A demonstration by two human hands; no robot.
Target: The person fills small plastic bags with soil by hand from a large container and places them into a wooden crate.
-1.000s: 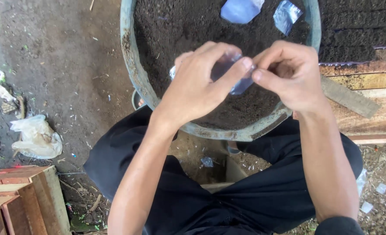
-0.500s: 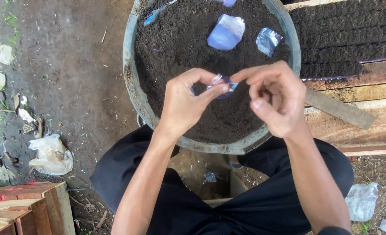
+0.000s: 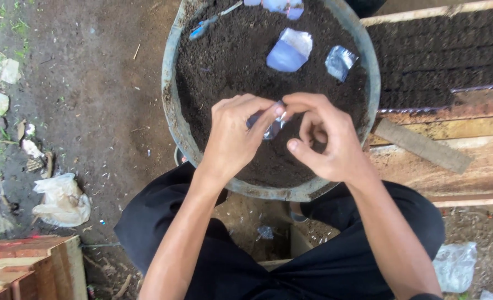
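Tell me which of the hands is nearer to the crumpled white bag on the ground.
Left. The left hand is over the basin's near side, closer to the white bag; the right hand is farther across.

A small clear plastic bag [image 3: 273, 125], bluish, sits pinched between both hands' fingertips over the soil. Two more lie on the soil beyond: a flat blue-white bag [image 3: 289, 51] and a smaller crumpled, shiny one [image 3: 340, 61], possibly empty.

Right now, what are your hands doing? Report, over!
Left hand and right hand both pinching a small plastic bag over the soil basin. Two more bags lie on the soil. Nothing blocking.
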